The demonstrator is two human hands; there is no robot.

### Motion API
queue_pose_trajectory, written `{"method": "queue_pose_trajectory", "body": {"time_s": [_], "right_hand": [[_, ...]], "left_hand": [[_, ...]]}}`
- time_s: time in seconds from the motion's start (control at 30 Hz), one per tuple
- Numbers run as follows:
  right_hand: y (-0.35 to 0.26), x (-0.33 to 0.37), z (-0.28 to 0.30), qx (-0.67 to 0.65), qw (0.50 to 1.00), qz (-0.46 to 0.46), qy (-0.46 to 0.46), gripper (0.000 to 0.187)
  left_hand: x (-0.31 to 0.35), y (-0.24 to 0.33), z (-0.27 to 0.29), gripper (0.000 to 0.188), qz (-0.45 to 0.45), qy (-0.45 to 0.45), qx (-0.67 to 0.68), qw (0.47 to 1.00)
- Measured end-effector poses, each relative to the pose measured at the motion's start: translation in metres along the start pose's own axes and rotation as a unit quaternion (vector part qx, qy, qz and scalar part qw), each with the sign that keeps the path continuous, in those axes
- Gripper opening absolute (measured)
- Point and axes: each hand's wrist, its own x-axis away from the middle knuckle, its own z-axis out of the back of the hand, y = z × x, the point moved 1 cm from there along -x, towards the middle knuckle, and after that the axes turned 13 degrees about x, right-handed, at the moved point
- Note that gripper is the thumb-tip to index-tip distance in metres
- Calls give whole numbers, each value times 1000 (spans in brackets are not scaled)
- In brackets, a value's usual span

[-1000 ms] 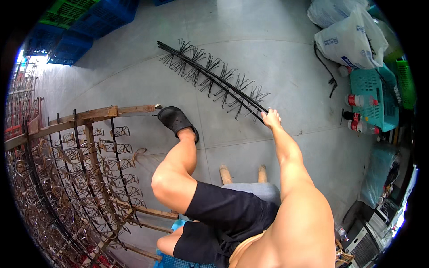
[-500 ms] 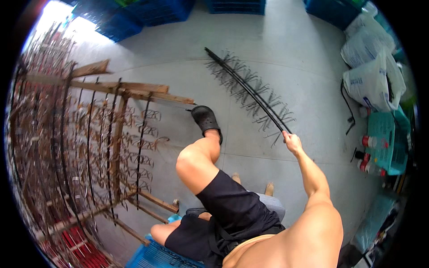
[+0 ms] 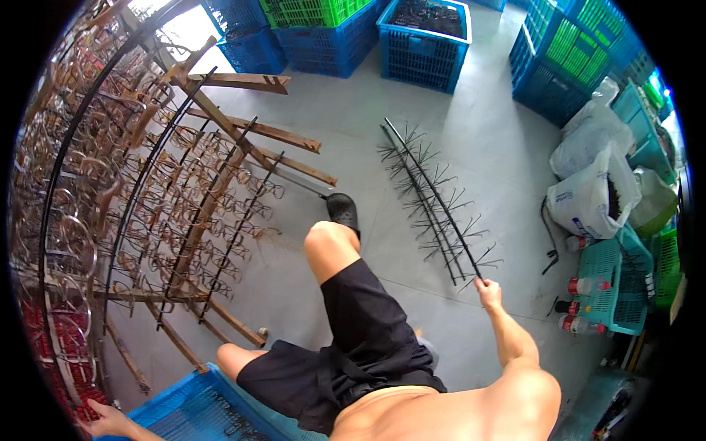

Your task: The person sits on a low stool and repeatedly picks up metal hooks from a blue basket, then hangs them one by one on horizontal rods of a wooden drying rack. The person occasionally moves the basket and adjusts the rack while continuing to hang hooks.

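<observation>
A slim black rod [image 3: 433, 192], with thin wire prongs sticking out along its length, slants across the view above the grey floor [image 3: 500, 176], its near end in the right hand [image 3: 490, 293]. That hand is closed, fingers wrapped round the bare end. A second rod [image 3: 425, 212] with similar prongs runs just beside it on the left, its near end free of the hand. The left hand [image 3: 109, 422] is at the lower left edge, beside a red object [image 3: 62, 353]; whether it grips anything, I cannot tell. Next to it is a blue crate [image 3: 215, 376]. To the left stands a wooden rack [image 3: 193, 239] hung with many eyeglass frames [image 3: 257, 219], and a black clog [image 3: 342, 211] is near its slats. Farther off are stacked crates [image 3: 323, 50] and, on the right, white plastic bags [image 3: 588, 202], a teal basket [image 3: 596, 261] and bottles [image 3: 581, 324].
</observation>
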Motion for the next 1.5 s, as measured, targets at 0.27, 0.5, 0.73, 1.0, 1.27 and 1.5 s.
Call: {"method": "queue_pose_trajectory", "body": {"time_s": [0.27,0.5,0.73,1.0,1.27,1.5], "right_hand": [[42,107,137,103,976,30,187,40],[-2,171,287,34,925,274,260,23],[-162,91,367,245,670,587,383,22],[-480,50,183,143,539,785,270,26],[-582,14,50,220,580,771,141,28],[-600,-61,-3,194,610,760,111,27]], "left_hand": [[216,325,-44,28,370,-186,723,553],[186,526,-150,57,509,-375,770,88],[167,374,-131,29,574,-144,803,66],[270,179,-48,21,766,64,576,279],[336,161,-62,13,827,112,478,275],[330,166,-44,9,830,-10,439,343]]}}
